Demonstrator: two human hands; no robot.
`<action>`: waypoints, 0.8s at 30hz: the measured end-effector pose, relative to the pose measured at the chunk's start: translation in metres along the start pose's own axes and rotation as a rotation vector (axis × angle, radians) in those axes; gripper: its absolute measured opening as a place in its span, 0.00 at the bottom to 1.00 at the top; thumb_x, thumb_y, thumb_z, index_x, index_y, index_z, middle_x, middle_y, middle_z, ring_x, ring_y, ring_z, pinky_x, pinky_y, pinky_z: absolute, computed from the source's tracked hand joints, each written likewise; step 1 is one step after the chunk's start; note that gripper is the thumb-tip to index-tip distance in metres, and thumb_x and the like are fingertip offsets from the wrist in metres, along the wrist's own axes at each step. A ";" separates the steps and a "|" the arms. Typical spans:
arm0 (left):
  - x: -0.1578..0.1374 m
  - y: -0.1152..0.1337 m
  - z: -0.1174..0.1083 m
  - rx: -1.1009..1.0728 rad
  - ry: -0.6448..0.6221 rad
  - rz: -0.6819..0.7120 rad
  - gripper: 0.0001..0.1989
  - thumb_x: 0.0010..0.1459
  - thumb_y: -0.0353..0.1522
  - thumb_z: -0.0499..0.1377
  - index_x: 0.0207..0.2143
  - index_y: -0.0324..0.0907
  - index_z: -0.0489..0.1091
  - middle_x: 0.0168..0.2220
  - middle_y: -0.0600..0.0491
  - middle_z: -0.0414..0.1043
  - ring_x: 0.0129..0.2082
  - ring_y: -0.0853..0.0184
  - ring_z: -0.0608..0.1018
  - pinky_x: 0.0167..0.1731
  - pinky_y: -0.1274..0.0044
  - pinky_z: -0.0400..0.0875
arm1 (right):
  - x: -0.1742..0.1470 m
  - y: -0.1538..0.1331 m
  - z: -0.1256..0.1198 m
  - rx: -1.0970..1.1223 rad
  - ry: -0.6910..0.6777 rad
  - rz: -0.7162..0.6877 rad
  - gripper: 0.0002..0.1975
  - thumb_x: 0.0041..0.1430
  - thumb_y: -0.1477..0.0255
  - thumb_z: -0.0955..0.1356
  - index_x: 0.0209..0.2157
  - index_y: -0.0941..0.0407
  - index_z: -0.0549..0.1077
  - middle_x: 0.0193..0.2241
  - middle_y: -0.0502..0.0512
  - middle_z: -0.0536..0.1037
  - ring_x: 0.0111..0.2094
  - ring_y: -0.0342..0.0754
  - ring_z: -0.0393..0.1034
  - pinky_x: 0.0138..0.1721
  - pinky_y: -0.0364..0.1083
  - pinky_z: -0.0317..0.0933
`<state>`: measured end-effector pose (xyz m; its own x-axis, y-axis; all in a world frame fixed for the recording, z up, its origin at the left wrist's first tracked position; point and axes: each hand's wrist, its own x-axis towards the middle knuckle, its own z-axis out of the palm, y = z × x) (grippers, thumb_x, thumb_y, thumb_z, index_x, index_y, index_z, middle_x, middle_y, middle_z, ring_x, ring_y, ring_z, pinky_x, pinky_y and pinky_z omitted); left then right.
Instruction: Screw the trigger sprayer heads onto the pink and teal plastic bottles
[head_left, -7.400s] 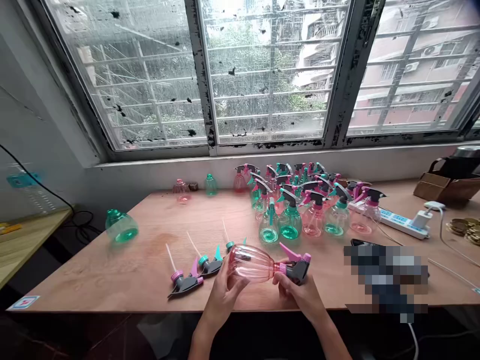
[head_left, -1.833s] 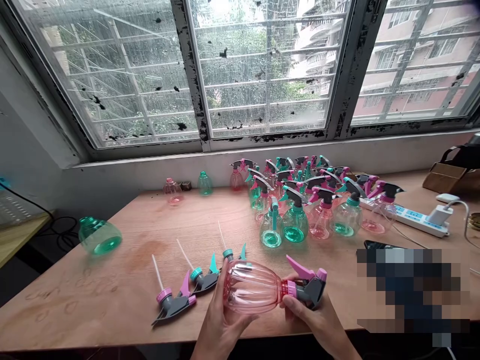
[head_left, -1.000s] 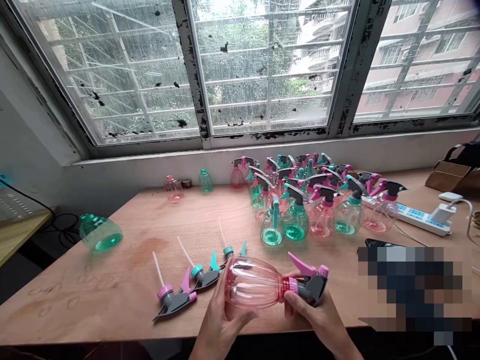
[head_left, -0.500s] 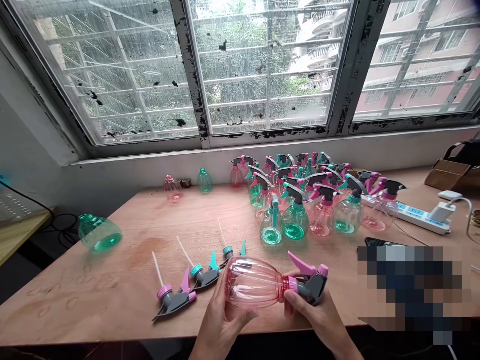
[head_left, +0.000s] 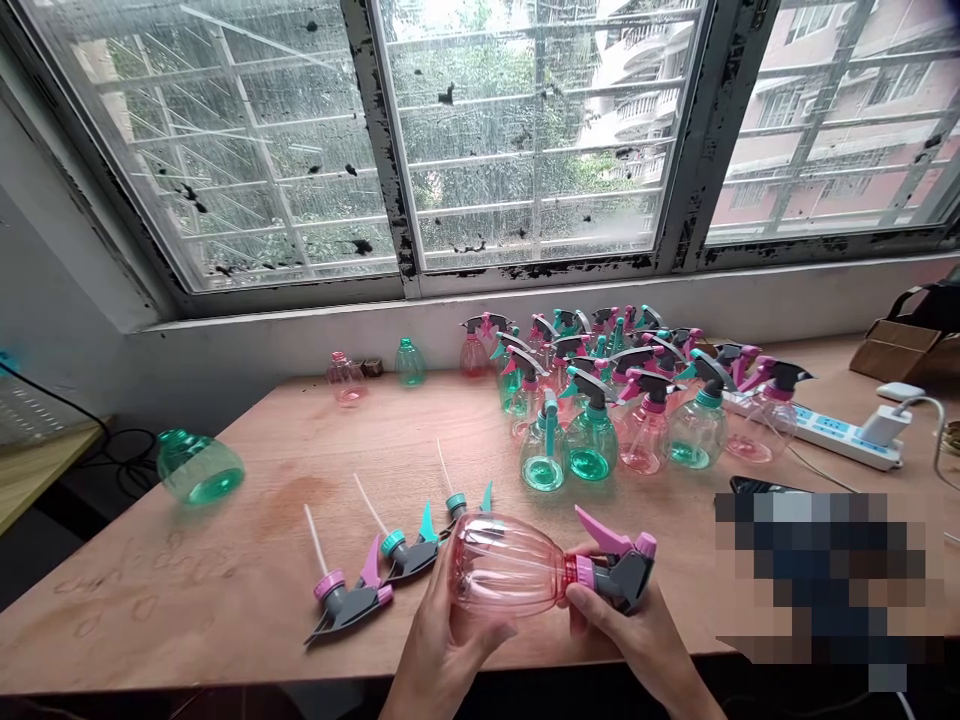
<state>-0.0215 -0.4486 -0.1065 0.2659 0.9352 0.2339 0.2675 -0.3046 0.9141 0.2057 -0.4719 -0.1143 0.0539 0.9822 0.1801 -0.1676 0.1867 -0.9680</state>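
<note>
Bottle cluster [head_left: 591,440] capped, loose sprayers [head_left: 349,608] and leftmost green bottle [head_left: 201,468] unjoined; left hand [head_left: 439,635] cups pink bottle [head_left: 510,565], right hand [head_left: 628,622] pinches its sprayer collar [head_left: 584,571], tightness unclear.

On the brown wooden worktop [head_left: 315,440], three grey plastic spray heads [head_left: 351,607] span nine to eleven o'clock from the held ribbed pink plastic bottle [head_left: 506,567]; round pink and green plastic sprayers [head_left: 591,447] stand at one.

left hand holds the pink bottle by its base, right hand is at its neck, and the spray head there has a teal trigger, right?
Not quite: the head view shows that the trigger on that spray head is pink, not teal. The left hand does hold the pink bottle by its base, with the right hand at its neck.
</note>
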 end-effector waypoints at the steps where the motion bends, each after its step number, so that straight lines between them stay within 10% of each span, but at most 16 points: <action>1: 0.000 -0.001 0.000 0.016 -0.003 0.000 0.43 0.58 0.41 0.65 0.69 0.54 0.46 0.70 0.50 0.53 0.69 0.50 0.57 0.68 0.60 0.49 | 0.000 -0.001 0.000 0.000 0.005 0.000 0.14 0.59 0.62 0.73 0.41 0.56 0.73 0.21 0.48 0.78 0.21 0.46 0.70 0.26 0.45 0.62; 24: 0.000 0.005 0.005 -0.094 0.006 -0.024 0.43 0.58 0.40 0.65 0.69 0.55 0.44 0.69 0.50 0.54 0.68 0.53 0.59 0.67 0.64 0.54 | 0.000 0.000 0.000 0.019 0.005 0.004 0.14 0.59 0.62 0.73 0.41 0.56 0.73 0.19 0.46 0.76 0.21 0.45 0.69 0.28 0.45 0.64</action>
<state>-0.0157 -0.4509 -0.1039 0.2545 0.9432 0.2134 0.1855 -0.2642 0.9465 0.2056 -0.4715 -0.1145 0.0577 0.9828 0.1756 -0.1862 0.1834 -0.9652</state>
